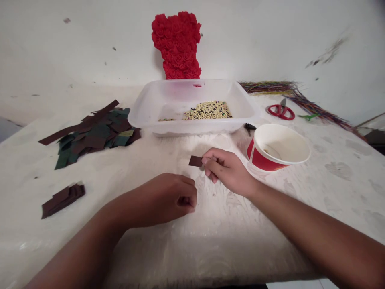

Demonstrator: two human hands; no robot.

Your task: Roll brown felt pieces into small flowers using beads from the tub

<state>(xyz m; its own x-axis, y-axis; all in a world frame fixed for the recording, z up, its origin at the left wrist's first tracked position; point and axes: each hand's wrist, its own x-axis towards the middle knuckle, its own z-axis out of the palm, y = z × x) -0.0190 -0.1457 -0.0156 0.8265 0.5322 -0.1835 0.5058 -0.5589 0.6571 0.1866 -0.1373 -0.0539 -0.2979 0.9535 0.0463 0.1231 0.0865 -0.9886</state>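
Between thumb and forefinger, my right hand [224, 168] pinches a small dark brown rectangular piece [195, 161], thin like paper or cloth. My left hand [168, 198] is just in front of it, to the left, with its fingers curled and the thumb against them. Whatever those fingers hold, if anything, is hidden. On the left lies a small stack of similar dark brown pieces [63, 199]. Farther back is a loose heap of dark green and brown pieces [96, 134], with a long brown strip [81, 123] across its top.
Behind my hands stands a translucent plastic tub [192, 125] containing cream and dark beads [210, 110]. To the right are a red-and-white paper bowl [270, 158], red-handled scissors [281, 111] and bundles of thin coloured wires [267, 87]. A red rose-covered form [179, 46] stands at the wall.
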